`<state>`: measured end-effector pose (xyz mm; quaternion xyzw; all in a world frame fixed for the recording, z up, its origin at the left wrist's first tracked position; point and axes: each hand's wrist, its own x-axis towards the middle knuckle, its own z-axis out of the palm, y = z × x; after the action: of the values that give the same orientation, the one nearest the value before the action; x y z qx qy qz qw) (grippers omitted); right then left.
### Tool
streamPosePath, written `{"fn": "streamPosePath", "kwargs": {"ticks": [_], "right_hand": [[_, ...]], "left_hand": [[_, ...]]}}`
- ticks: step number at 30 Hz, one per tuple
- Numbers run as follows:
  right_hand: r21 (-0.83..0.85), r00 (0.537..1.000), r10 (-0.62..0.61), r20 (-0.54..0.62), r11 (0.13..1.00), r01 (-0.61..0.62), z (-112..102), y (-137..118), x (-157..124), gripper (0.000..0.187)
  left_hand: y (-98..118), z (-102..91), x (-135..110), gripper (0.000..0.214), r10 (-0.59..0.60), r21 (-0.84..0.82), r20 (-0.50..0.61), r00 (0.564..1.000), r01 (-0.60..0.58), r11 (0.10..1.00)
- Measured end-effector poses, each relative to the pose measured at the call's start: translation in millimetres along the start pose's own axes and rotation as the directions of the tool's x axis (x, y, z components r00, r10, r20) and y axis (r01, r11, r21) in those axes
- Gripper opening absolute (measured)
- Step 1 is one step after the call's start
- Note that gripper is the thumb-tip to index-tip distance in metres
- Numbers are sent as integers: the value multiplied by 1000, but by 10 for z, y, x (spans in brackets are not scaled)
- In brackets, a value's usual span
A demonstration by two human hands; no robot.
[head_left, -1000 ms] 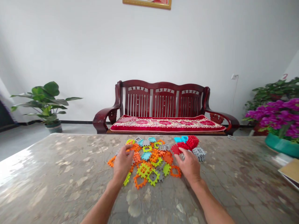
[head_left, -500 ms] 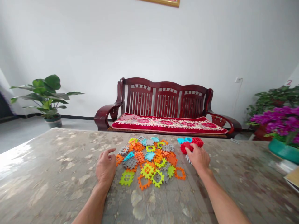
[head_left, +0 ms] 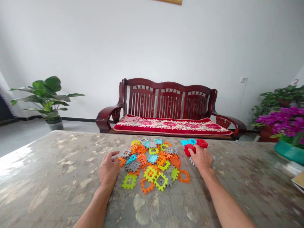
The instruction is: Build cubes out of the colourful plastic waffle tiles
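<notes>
Table [head_left: 71, 180]: patterned top, pieces grouped toward far edge.
Mixed pile [head_left: 153, 158]: orange, green, grey, blue notched pieces, overlapping.
Left hand [head_left: 108, 169]: fingers loosely curled, beside pile, on side toward left edge.
Right hand [head_left: 202, 158]: fingertips on red pieces [head_left: 189, 149]; grip hidden.
Blue pieces [head_left: 192, 141]: near far edge, just beside red pieces.
Bench [head_left: 169, 103]: beyond far edge, red cushion [head_left: 171, 125] on seat.
Potted plant [head_left: 46, 98]: floor, beyond far left corner.

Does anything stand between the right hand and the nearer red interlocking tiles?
Nothing visible does. The right hand has its fingers right at the nearer red interlocking tiles; the gray interlocking tiles it partly hides don't separate them.
</notes>
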<state>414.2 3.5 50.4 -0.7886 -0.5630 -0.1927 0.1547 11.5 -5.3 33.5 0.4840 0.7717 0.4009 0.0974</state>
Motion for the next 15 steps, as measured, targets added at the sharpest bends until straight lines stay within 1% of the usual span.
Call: {"fn": "streamPosePath", "kwargs": {"ticks": [4, 6, 8, 10, 13, 15], "right_hand": [[69, 987, -51, -151, 996, 62, 54, 14, -107, 30], [122, 978, -85, -188, 987, 109, 37, -33, -200, 29], [191, 975, -135, -176, 967, 169, -1, -117, -317, 27], [273, 973, -184, -141, 937, 217, -37, -216, -443, 26], [383, 973, -211, -98, 894, 233, -40, -336, -610, 27], [443, 973, -208, -96, 867, 229, 3, -372, -686, 29]], "left_hand": [[4, 1, 18, 31, -18, -13, 10, 1000, 18, 1000], [6, 10, 25, 32, -21, -21, 26, 999, 21, 1000], [8, 21, 28, 33, -21, -27, 44, 999, 23, 999], [6, 33, 28, 33, -23, -27, 54, 998, 24, 999], [-13, 51, 32, 35, -11, -25, 44, 999, 12, 1000], [-31, 61, 39, 35, 9, -18, 40, 999, -8, 1000]]}}
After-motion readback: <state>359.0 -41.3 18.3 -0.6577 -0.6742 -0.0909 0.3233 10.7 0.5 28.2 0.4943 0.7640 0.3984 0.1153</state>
